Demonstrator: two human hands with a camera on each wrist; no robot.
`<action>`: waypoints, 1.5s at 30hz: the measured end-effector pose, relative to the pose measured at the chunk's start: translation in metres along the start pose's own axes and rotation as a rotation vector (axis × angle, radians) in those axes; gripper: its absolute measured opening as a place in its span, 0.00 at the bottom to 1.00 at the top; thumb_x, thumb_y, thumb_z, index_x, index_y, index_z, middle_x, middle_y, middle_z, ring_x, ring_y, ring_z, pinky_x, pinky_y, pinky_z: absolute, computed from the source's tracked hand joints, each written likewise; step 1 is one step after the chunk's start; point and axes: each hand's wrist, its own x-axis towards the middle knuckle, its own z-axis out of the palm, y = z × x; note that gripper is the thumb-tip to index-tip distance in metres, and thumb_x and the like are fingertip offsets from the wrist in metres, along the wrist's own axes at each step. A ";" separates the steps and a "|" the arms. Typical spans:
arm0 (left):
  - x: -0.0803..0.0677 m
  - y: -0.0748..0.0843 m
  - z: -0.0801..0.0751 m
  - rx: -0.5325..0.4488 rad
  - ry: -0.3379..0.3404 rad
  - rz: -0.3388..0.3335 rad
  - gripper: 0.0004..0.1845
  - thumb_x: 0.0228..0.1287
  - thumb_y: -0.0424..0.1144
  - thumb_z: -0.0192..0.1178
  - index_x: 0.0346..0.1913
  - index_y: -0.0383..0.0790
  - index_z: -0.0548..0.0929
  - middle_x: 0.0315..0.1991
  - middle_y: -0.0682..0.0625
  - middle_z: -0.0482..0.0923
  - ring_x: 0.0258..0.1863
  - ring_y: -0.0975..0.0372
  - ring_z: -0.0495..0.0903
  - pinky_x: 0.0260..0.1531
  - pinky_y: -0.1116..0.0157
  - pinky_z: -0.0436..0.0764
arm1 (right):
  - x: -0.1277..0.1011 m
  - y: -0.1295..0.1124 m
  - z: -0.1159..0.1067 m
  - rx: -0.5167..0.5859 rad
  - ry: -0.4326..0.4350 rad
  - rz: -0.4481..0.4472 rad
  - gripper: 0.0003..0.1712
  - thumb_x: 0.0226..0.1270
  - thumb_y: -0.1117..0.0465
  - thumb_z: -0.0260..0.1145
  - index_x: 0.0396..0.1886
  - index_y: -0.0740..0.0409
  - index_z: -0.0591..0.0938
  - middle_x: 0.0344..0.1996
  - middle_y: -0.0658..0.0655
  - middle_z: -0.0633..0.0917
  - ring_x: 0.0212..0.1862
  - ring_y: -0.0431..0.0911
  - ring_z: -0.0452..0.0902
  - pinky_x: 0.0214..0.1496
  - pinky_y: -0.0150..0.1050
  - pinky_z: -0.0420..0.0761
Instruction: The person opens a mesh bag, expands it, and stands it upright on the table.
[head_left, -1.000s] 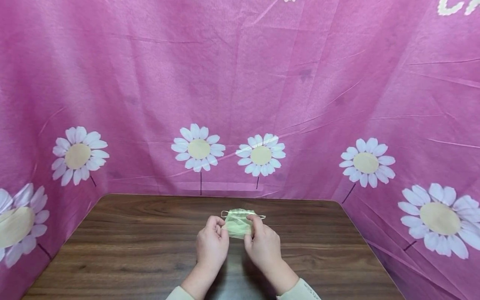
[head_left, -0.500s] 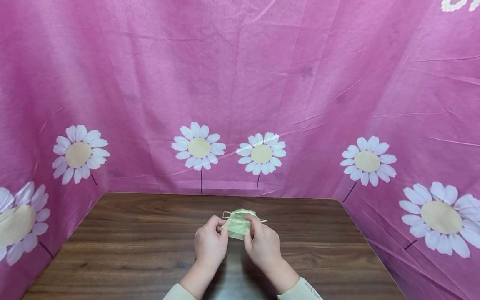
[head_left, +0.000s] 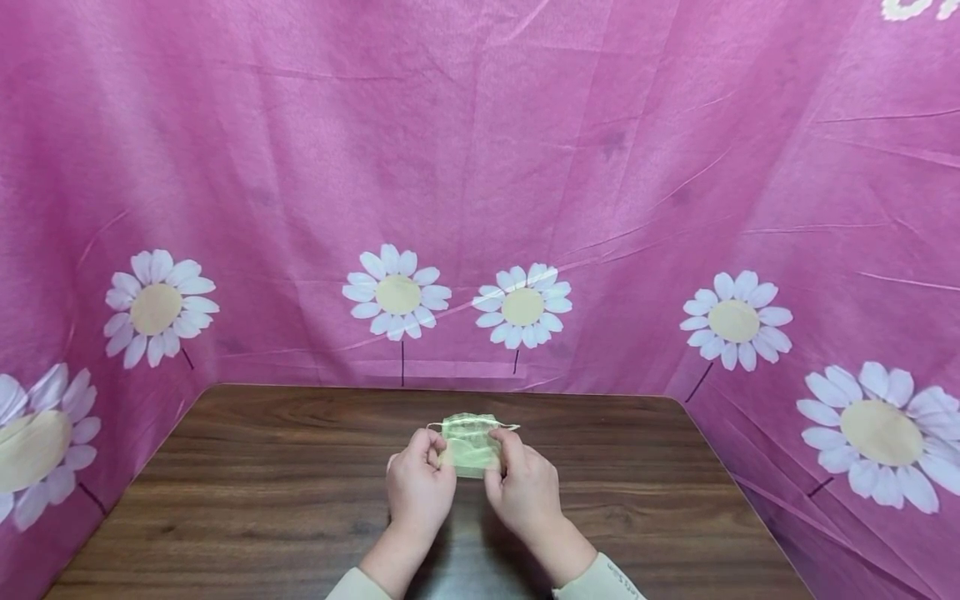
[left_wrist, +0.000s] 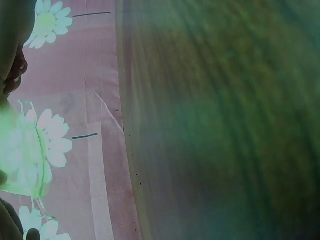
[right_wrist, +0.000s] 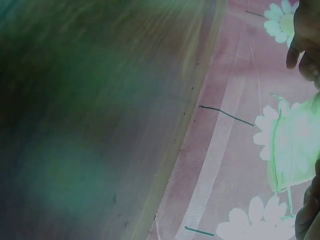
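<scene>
A small sheer green organza drawstring pouch (head_left: 471, 454) is held up over the table, its drawstring loops sticking out on both sides near the top. My left hand (head_left: 422, 490) pinches its left side between thumb and curled fingers. At the opposite side, my right hand (head_left: 528, 493) pinches it the same way, with the index finger lying over the front. The left wrist view catches the see-through pouch (left_wrist: 22, 160) at its left edge, and the right wrist view has the pouch (right_wrist: 295, 145) at its right edge. Nothing can be made out inside it.
Beneath my hands lies a dark wood-grain table (head_left: 262, 483) with rounded far corners. A pink cloth (head_left: 480, 167) printed with white daisies hangs behind it and along both sides.
The pouch's top has swung slightly to the left and now stands straighter and squarer between my hands. Both hands keep hold of it, nearly in place.
</scene>
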 end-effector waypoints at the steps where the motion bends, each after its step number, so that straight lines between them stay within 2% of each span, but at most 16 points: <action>1: 0.000 0.000 0.000 -0.006 0.007 0.011 0.13 0.37 0.27 0.66 0.24 0.46 0.76 0.12 0.65 0.60 0.12 0.72 0.60 0.26 0.64 0.66 | 0.000 0.000 0.000 -0.006 0.005 0.005 0.24 0.38 0.64 0.62 0.43 0.56 0.80 0.13 0.40 0.66 0.14 0.39 0.62 0.13 0.35 0.63; 9: 0.001 -0.002 0.000 -0.085 0.028 0.101 0.12 0.35 0.26 0.63 0.22 0.46 0.74 0.10 0.64 0.62 0.11 0.72 0.60 0.29 0.68 0.64 | 0.000 0.002 -0.001 -0.019 -0.017 0.030 0.25 0.36 0.61 0.64 0.42 0.57 0.79 0.14 0.41 0.68 0.15 0.38 0.62 0.14 0.34 0.62; 15: -0.001 -0.002 0.000 -0.135 0.000 0.158 0.14 0.30 0.25 0.57 0.22 0.47 0.73 0.10 0.63 0.61 0.11 0.73 0.59 0.30 0.68 0.63 | 0.001 0.003 -0.001 -0.054 -0.008 0.025 0.22 0.42 0.64 0.62 0.43 0.55 0.79 0.12 0.44 0.70 0.17 0.45 0.72 0.15 0.40 0.69; 18: -0.001 -0.001 -0.001 -0.128 0.004 0.162 0.13 0.31 0.25 0.58 0.23 0.46 0.73 0.10 0.63 0.61 0.11 0.74 0.58 0.30 0.68 0.63 | 0.001 0.002 0.000 -0.053 0.003 0.024 0.21 0.45 0.64 0.62 0.44 0.55 0.79 0.11 0.44 0.71 0.17 0.46 0.73 0.15 0.41 0.69; 22: 0.000 0.002 -0.003 -0.107 0.007 0.136 0.12 0.36 0.25 0.59 0.24 0.44 0.73 0.10 0.63 0.61 0.11 0.72 0.58 0.29 0.66 0.64 | 0.001 0.002 0.000 -0.035 0.026 0.016 0.21 0.43 0.64 0.62 0.43 0.56 0.79 0.11 0.44 0.70 0.15 0.44 0.68 0.14 0.39 0.66; 26: 0.001 0.002 -0.005 -0.078 0.000 0.105 0.10 0.43 0.28 0.63 0.26 0.42 0.73 0.11 0.62 0.64 0.12 0.71 0.60 0.29 0.65 0.65 | 0.002 0.004 -0.002 0.033 -0.018 0.017 0.27 0.40 0.57 0.66 0.45 0.59 0.78 0.14 0.43 0.69 0.16 0.37 0.61 0.14 0.32 0.62; 28: 0.002 0.001 -0.005 -0.068 0.003 0.103 0.10 0.46 0.30 0.65 0.27 0.42 0.73 0.11 0.61 0.64 0.12 0.70 0.61 0.29 0.65 0.65 | 0.004 0.006 -0.006 0.076 -0.037 0.028 0.30 0.39 0.52 0.68 0.46 0.60 0.78 0.17 0.43 0.69 0.18 0.35 0.61 0.17 0.30 0.62; 31: 0.003 0.000 -0.005 -0.066 0.011 0.115 0.10 0.48 0.32 0.67 0.26 0.42 0.73 0.11 0.62 0.64 0.12 0.71 0.61 0.30 0.65 0.65 | 0.013 0.012 -0.011 0.121 -0.029 0.058 0.29 0.46 0.49 0.68 0.46 0.61 0.78 0.21 0.45 0.70 0.23 0.37 0.64 0.22 0.31 0.66; 34: 0.003 -0.001 -0.005 -0.070 0.018 0.153 0.11 0.48 0.32 0.67 0.25 0.44 0.73 0.12 0.62 0.64 0.11 0.72 0.61 0.31 0.64 0.66 | 0.031 0.020 -0.017 0.176 -0.032 0.102 0.20 0.56 0.53 0.66 0.45 0.60 0.80 0.26 0.49 0.74 0.30 0.41 0.68 0.31 0.36 0.70; 37: 0.004 0.000 -0.005 -0.079 0.023 0.216 0.10 0.48 0.33 0.67 0.25 0.44 0.73 0.12 0.62 0.64 0.12 0.72 0.61 0.30 0.63 0.67 | 0.054 0.027 -0.023 0.244 -0.162 0.183 0.14 0.63 0.55 0.63 0.44 0.57 0.81 0.34 0.51 0.77 0.38 0.43 0.71 0.38 0.39 0.72; 40: 0.005 0.000 -0.005 -0.095 0.025 0.281 0.11 0.48 0.35 0.68 0.24 0.44 0.73 0.13 0.62 0.64 0.13 0.72 0.61 0.30 0.62 0.68 | 0.072 0.032 -0.026 0.336 -0.383 0.308 0.10 0.66 0.53 0.63 0.41 0.53 0.83 0.37 0.49 0.79 0.40 0.42 0.73 0.41 0.39 0.75; 42: 0.005 0.001 -0.005 -0.106 0.030 0.320 0.11 0.48 0.36 0.68 0.24 0.44 0.73 0.14 0.62 0.63 0.14 0.72 0.61 0.29 0.62 0.68 | 0.079 0.035 -0.028 0.408 -0.528 0.396 0.10 0.67 0.52 0.62 0.38 0.52 0.83 0.35 0.48 0.79 0.37 0.41 0.73 0.39 0.38 0.75; 45: 0.005 0.001 -0.004 -0.111 0.034 0.344 0.12 0.50 0.39 0.68 0.24 0.44 0.73 0.14 0.62 0.63 0.15 0.72 0.61 0.29 0.63 0.68 | 0.083 0.038 -0.031 0.523 -0.658 0.470 0.09 0.67 0.54 0.63 0.33 0.54 0.83 0.27 0.48 0.80 0.30 0.40 0.73 0.32 0.36 0.75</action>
